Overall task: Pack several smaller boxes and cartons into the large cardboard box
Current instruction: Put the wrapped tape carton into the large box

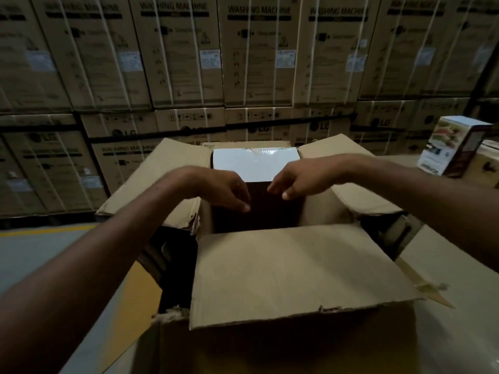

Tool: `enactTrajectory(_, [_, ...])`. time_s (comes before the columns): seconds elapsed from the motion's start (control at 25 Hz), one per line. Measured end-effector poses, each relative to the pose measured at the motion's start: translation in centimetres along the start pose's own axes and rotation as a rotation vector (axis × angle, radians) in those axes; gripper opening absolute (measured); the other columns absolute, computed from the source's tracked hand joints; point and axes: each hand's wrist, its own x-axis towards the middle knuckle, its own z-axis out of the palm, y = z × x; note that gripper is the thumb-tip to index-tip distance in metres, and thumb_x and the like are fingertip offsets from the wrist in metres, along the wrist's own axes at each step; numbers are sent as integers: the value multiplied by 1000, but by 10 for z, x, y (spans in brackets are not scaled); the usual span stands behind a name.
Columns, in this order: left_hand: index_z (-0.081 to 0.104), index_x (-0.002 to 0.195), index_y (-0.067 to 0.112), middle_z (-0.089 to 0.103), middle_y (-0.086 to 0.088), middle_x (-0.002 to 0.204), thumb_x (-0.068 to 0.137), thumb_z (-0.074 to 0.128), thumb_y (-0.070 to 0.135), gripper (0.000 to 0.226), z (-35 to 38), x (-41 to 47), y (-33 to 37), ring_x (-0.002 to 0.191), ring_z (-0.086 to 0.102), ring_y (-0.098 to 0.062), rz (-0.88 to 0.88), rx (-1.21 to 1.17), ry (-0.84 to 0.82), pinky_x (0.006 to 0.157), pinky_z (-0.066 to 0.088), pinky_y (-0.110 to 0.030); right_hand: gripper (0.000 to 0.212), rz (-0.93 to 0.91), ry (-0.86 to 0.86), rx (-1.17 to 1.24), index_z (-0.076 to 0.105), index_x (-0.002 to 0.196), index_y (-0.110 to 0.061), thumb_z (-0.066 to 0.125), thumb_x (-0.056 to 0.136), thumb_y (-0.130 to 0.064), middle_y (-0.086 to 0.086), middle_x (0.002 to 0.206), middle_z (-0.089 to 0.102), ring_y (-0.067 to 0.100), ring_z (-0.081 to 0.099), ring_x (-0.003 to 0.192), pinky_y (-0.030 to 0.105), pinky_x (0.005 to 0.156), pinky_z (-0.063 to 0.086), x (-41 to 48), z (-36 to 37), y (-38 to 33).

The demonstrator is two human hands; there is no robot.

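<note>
Dim warehouse — strapped washing-machine cartons (259, 55) stacked behind, grey floor (35, 260).

Dark gap at near side of large box (321, 211): we can reach in. White carton (256, 163) blocks far side. Near flap (291, 273) sticks out toward us.
</note>
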Motion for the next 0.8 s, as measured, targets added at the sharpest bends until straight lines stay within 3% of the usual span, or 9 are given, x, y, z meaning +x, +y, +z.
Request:
enactTrajectory(0.12, [51, 147, 16, 57, -2, 142, 95, 68, 42, 60, 26, 61, -25, 129, 56, -26, -141, 331, -146, 108, 46, -45, 72, 74, -122, -194, 21, 165, -21, 56, 102, -12, 4, 167, 30, 22, 35, 150, 26, 114, 30, 57, 34, 15])
enactTrajectory(0.2, [21, 162, 12, 27, -6, 165, 90, 71, 50, 96, 35, 91, -38, 150, 33, -30, -238, 465, -189, 119, 34, -47, 85, 159, -199, -271, 1, 166, -16, 57, 102, -17, 11, 173, 5, 29, 18, 157, 33, 124, 23, 91, 55, 31])
enactTrajectory(0.28, [1, 164, 11, 1, -6, 172, 88, 70, 56, 111, 28, 106, -47, 157, 12, -27, -244, 554, -80, 124, 21, -48, 92, 201, -154, -363, -8, 164, -11, 58, 102, -27, 16, 172, -8, 33, 5, 159, 41, 127, 17, 112, 60, 47])
enactTrajectory(0.44, [-2, 163, 20, 8, -6, 170, 90, 64, 60, 106, -20, 108, -57, 155, 17, -31, -213, 619, 145, 121, 22, -51, 94, 124, 250, -543, 4, 164, -12, 61, 96, -41, 15, 169, 12, 35, 17, 154, 47, 123, 21, 119, 13, 68])
enactTrajectory(0.52, [-12, 162, 25, -4, -5, 171, 92, 62, 59, 107, -50, 112, -65, 157, 6, -32, -245, 583, 224, 122, 18, -55, 101, 122, 374, -556, -4, 164, -16, 64, 94, -43, 12, 172, 0, 32, 6, 158, 50, 126, 15, 127, -15, 78])
enactTrajectory(0.68, [-16, 161, 29, -13, -2, 171, 94, 59, 60, 105, -96, 153, -88, 158, -5, -29, -283, 511, 399, 123, 10, -60, 110, 147, 429, -486, -13, 163, -24, 69, 93, -41, 7, 172, -18, 29, -9, 159, 54, 127, 6, 182, -57, 103])
enactTrajectory(0.8, [2, 164, 29, 5, -2, 172, 101, 44, 61, 82, -107, 190, -117, 157, 11, -29, -319, 441, 470, 121, 14, -62, 109, 153, 333, -440, -11, 164, -22, 69, 94, -47, 9, 173, -9, 33, -1, 159, 56, 125, 10, 228, -68, 128])
